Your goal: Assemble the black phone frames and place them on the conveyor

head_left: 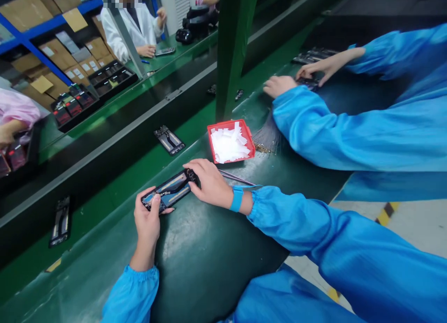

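A partly assembled phone (pixel 170 189), its inside with a dark flex cable and pale strips facing up, is held above the green mat. My left hand (pixel 149 216) grips its near left end, thumb on top and fingers beneath. At the far right end, my right hand (pixel 209 183) has its fingers and thumb closed around the edge. A blue band circles my right wrist. Just beyond that hand stands a red tray (pixel 252 148) full of white paper slips (pixel 228 143). Metal tweezers (pixel 237 177) lie partly hidden behind my right wrist.
Two more phone bodies (pixel 169 140) (pixel 60 222) lie on the green conveyor belt (pixel 115 188). Thin wires (pixel 268 139) lie beside the red tray. A green post (pixel 232 52) rises behind it. To the right, a co-worker's hands (pixel 279 86) handle a dark part; others sit across the line.
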`<state>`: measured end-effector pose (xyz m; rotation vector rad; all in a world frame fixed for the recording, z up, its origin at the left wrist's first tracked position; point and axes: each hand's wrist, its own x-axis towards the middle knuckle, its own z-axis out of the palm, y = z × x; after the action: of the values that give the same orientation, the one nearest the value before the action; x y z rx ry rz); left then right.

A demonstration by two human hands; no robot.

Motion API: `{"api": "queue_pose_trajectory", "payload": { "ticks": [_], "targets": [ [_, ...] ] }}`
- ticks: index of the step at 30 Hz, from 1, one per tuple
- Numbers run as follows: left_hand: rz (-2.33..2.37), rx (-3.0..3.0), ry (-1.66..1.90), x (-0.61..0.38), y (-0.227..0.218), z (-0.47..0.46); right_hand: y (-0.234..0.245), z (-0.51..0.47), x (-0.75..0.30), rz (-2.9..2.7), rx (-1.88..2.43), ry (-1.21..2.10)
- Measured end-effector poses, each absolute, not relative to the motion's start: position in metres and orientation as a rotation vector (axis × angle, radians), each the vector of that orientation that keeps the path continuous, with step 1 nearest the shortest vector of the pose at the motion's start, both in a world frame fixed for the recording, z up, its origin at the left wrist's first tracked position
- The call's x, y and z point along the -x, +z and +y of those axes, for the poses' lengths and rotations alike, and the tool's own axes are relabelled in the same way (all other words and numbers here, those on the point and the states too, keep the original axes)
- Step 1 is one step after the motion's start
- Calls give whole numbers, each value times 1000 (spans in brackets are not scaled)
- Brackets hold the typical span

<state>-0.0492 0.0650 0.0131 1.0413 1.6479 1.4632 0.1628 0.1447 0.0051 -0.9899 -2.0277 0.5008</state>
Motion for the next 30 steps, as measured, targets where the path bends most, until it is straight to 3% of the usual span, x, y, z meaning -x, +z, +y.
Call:
{"api": "queue_pose_trajectory", "payload": {
  "ticks": [6,30],
  "targets": [
    [1656,-1115,1464,46,13,62,-3,156,-160,-1981,1037,713],
    [1952,-1428,1446,-2,4,39,16,118,-142,-1959,1171,693]
  ]
}}
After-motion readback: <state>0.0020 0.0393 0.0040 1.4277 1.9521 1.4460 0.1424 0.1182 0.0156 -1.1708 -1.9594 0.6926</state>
